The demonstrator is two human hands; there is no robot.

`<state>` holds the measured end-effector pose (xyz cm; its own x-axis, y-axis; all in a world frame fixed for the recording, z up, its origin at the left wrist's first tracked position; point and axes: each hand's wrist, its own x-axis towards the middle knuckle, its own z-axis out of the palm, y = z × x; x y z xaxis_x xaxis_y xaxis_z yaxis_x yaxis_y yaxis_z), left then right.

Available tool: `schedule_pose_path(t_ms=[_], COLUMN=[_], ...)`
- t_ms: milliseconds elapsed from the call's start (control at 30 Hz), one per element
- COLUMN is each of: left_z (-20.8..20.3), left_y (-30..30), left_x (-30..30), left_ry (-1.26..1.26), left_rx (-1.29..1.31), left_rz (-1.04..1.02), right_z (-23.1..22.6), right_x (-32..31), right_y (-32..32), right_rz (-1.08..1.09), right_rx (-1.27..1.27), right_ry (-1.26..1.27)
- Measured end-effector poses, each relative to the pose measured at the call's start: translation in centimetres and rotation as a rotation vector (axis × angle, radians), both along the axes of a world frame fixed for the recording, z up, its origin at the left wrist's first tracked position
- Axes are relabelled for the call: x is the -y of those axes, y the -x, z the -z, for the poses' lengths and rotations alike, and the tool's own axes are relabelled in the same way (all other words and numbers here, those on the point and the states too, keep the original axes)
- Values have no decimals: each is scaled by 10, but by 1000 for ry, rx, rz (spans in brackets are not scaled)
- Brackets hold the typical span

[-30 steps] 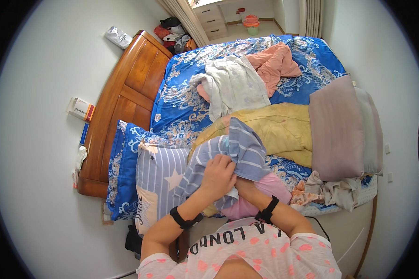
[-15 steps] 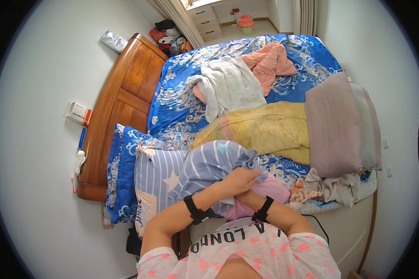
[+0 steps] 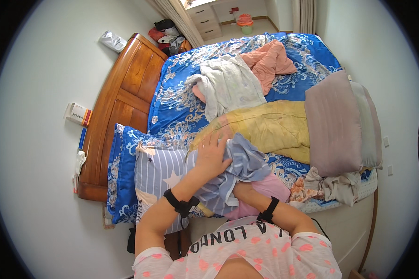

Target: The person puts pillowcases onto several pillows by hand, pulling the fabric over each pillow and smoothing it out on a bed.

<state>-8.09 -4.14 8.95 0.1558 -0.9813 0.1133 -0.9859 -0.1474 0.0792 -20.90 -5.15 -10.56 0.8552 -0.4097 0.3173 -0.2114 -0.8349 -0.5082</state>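
A blue-grey pillowcase (image 3: 246, 158) with white stripes lies bunched in front of me, its zipped edge toward my right arm. My left hand (image 3: 213, 156) rests on top of it, palm down with the fingers spread. My right hand (image 3: 243, 190) reaches into the pillowcase opening; cloth covers its fingers, so their grip is hidden. Below my right forearm lies a pink cloth (image 3: 267, 188). Left of the pillowcase is a striped pillow (image 3: 156, 169) with a star print, partly overlapped by my work.
The bed has a blue patterned sheet (image 3: 177, 100) and a wooden headboard (image 3: 125, 100). A yellow blanket (image 3: 270, 125), a white towel (image 3: 233, 86) and a salmon cloth (image 3: 270, 60) lie beyond. Mauve cushions (image 3: 333, 125) stand right, near crumpled clothes (image 3: 337, 188). A blue pillow (image 3: 118, 176) leans at the headboard.
My left hand has let go of the gathered edge, moved left and away from me, and opened flat on the pillowcase. The opening now folds back around my right wrist.
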Motion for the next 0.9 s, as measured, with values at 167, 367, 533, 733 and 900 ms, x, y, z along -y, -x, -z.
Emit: schedule_pose_path(t_ms=[167, 367, 533, 733, 900], left_z=[18, 31, 10, 46, 7], left_y=[-19, -41, -32, -39, -23], left_x=[-16, -33, -53, -88, -81], left_ry=[-229, -156, 65, 351, 307], left_rx=[-59, -265, -285, -503, -450], left_rz=[-67, -119, -78, -182, -331], right_z=[-12, -13, -15, -29, -66], right_x=[3, 14, 61, 73, 71], right_y=[6, 4, 9, 24, 35], right_rz=[10, 29, 129, 342, 374], right_rx=[17, -25, -183, -138, -213], right_ry=[-196, -152, -51, -367, -426])
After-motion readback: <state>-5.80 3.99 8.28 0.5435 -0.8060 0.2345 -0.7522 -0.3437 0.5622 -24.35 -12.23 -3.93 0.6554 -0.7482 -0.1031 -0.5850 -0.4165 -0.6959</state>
